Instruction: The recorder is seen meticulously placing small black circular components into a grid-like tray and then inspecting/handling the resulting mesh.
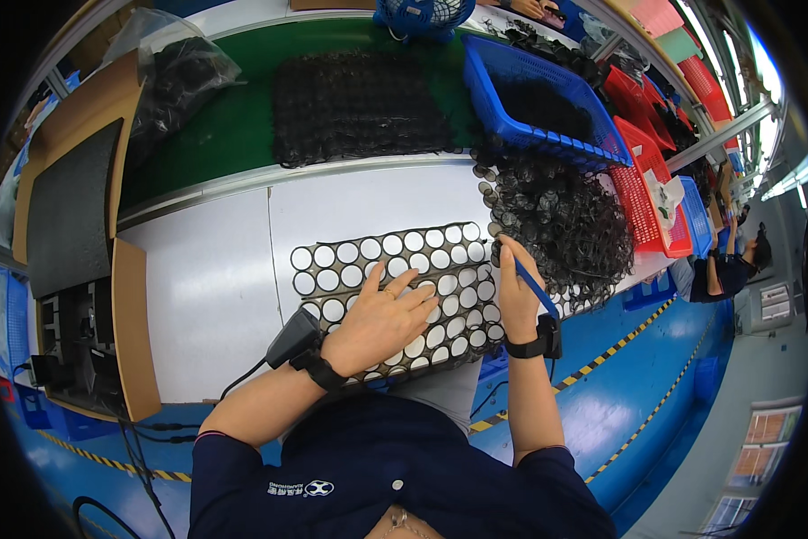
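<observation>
A dark sheet with rows of round white circles (pixel 393 244) lies at the front edge of the white table, partly over my lap. My left hand (pixel 381 319) rests flat on it, fingers spread, holding nothing. At the sheet's right edge, my right hand (pixel 516 296) is closed around a slim blue tool (pixel 536 286), whose exact kind I cannot make out. Its fingertips are by a small dark round piece (pixel 495 230). Just beyond them is a tangled heap of dark, thin rings and round pieces (pixel 561 220).
A black stack of sheets (pixel 359 108) lies on the green surface behind the table. A blue basket (pixel 547 135) and a red basket (pixel 642 180) stand at the far right. Left are an open cardboard box (pixel 134 332) and a plastic bag (pixel 175 76). A blue fan (pixel 422 16) is at the back.
</observation>
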`<state>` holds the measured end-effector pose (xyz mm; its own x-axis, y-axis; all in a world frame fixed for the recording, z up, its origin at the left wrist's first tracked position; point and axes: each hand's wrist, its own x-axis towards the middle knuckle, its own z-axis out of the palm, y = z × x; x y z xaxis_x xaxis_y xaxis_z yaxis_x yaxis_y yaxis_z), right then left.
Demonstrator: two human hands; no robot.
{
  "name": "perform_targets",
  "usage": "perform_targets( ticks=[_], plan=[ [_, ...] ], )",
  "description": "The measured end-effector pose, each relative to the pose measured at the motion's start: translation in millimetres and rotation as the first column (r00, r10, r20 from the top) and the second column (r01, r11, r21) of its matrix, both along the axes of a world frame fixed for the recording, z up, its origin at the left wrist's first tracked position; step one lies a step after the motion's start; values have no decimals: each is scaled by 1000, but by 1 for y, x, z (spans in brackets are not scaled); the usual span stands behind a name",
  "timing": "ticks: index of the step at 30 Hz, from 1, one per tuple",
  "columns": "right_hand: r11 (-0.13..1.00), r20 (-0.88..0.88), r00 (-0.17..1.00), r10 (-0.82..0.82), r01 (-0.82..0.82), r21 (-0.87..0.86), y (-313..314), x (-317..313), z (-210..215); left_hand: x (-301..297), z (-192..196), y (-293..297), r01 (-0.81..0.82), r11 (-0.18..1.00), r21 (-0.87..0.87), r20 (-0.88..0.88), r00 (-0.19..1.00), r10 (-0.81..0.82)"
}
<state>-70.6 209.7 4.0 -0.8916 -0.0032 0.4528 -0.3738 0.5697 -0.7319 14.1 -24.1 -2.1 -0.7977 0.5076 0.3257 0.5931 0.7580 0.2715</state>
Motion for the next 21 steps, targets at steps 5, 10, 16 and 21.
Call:
perform_targets(
  ticks=[5,10,16,21],
  plan=[
    [946,268,911,314,-279,-162,-30,14,-3,-8,-5,1,-91,991,103,22,996,89],
    [938,293,892,345,-317,-139,-35,12,-9,-9,-9,0,-117,992,42,60,992,115],
    [943,289,898,332,-311,-119,-35,13,-12,-8,-6,-1,-124,992,6,53,991,123],
    [936,131,938,321,-335,103,-36,15,-14,-8,-6,0,-119,993,0,69,991,119]
  ],
)
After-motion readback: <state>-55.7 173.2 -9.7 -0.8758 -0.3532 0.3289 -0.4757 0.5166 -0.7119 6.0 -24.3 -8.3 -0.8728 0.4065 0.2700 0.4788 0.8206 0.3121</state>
